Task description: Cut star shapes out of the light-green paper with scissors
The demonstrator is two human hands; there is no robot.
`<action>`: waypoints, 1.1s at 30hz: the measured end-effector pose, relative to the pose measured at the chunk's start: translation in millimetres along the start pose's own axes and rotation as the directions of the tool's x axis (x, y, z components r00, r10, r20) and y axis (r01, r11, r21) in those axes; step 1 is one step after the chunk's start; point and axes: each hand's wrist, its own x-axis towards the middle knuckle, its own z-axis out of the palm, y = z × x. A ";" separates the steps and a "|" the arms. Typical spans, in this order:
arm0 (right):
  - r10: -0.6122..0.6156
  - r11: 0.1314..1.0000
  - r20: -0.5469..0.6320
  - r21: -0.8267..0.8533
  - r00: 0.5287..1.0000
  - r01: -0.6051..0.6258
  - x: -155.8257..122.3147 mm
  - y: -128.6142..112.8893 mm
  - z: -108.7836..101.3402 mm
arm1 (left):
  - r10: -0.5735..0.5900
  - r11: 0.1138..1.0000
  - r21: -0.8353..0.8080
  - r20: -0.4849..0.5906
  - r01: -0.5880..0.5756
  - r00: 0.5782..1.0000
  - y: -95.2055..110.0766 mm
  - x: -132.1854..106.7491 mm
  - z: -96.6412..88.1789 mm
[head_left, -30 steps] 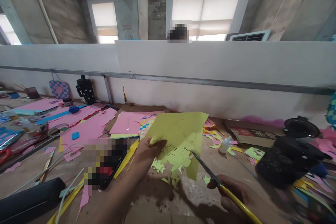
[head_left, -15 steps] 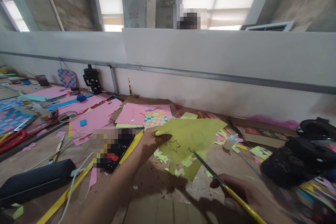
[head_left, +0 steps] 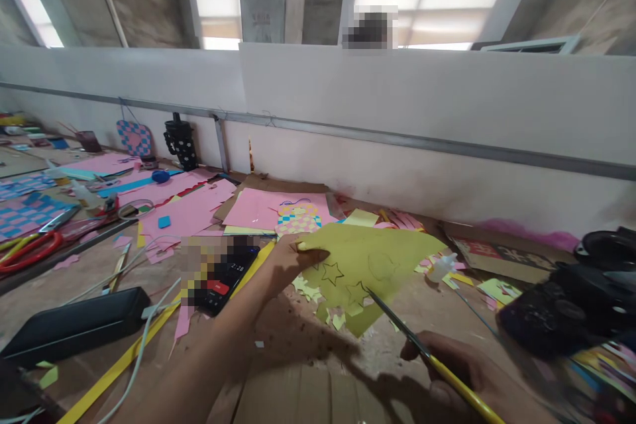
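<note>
My left hand (head_left: 288, 265) pinches the near left edge of a yellow-green paper sheet (head_left: 377, 255) with stars drawn on it, holding it just above the table. My right hand (head_left: 462, 377) grips yellow-handled scissors (head_left: 397, 321); their blade tips touch the sheet's lower edge beside a drawn star. Small yellow-green offcuts (head_left: 332, 315) lie on the table under the sheet.
A phone (head_left: 223, 278) lies left of my left hand. Pink paper sheets (head_left: 258, 209), a woven paper piece (head_left: 298, 217), a glue bottle (head_left: 440, 267), a black case (head_left: 74, 328) with a cable, red scissors (head_left: 24, 252) and a black bag (head_left: 561, 308) surround the work area. A white partition wall (head_left: 397, 112) runs behind.
My left hand has lowered and flattened the yellow-green sheet toward the table. The scissors stay at its lower edge. The view has shifted a little to the left.
</note>
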 end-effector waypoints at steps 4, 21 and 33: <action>-0.018 0.998 0.033 -0.055 0.999 0.020 -1.1 -8.6 0.6 | -0.028 1.000 -0.014 0.030 0.028 0.999 1.9 -0.4 -0.7; -0.020 0.988 0.077 -0.152 0.997 0.031 -6.4 -20.9 2.9 | -0.013 1.000 0.022 0.036 0.013 0.999 -1.4 2.2 -0.6; -0.020 0.993 0.031 -0.115 0.999 0.023 -1.4 -9.9 7.7 | -0.016 1.000 -0.008 0.044 0.016 0.999 -5.1 3.8 -2.8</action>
